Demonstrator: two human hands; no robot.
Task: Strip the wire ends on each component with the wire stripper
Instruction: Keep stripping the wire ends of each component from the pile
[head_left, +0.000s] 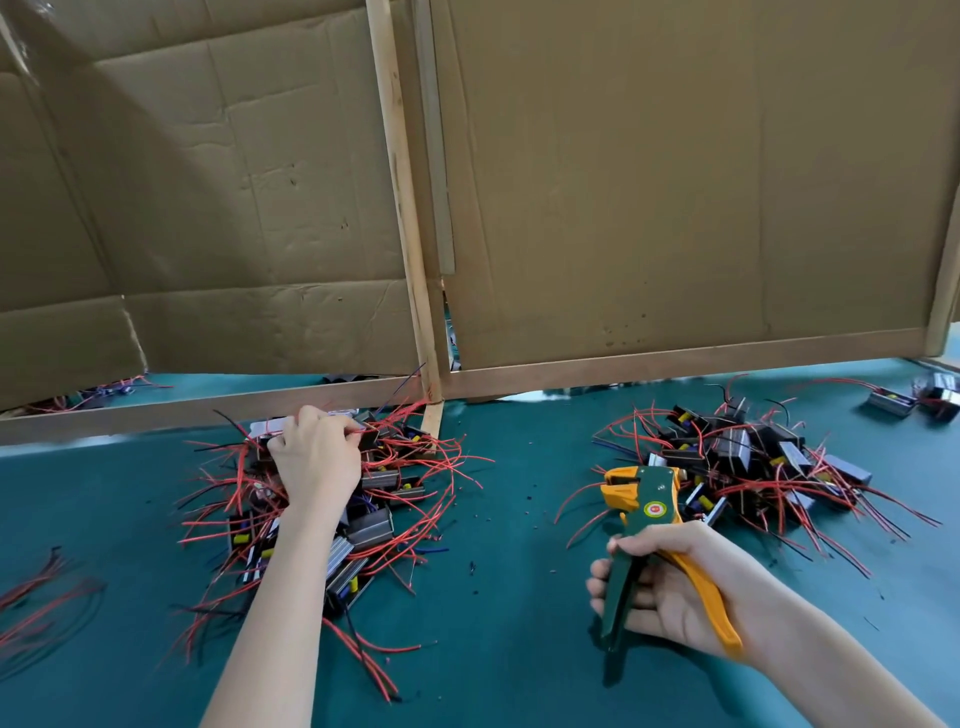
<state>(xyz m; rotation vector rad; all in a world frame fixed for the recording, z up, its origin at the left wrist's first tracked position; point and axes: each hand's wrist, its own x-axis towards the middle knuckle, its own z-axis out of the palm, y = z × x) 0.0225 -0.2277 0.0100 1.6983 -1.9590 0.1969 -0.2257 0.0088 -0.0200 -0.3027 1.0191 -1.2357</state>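
- I see 2 big cardboard panels (675, 182) standing upright at the back. They are held in a pale wooden frame (675, 361) and fill most of the view.
- Under them runs a teal table mat (509, 597), which covers the whole work surface.
- On the mat lie 2 heaps of small boxy components trailing red and black leads. The left heap (384, 499) sits against the frame's foot and the right heap (743, 462) is well apart from it.
- My left hand (317, 457) reaches into the left heap. Its fingers are curled and pinch red wires (363, 427) at the far edge. I cannot tell which component they belong to.
- My right hand (670, 587) is wrapped round both handles of the wire stripper (641, 499). The green and yellow tool is held above the mat, with its head pointing away from me, just beside the right heap.
- Loose red leads (36, 597) lie at the left edge.
- A few more components (914, 397) sit far right.
- Dark insulation scraps (524, 499) dot the mat between the heaps.
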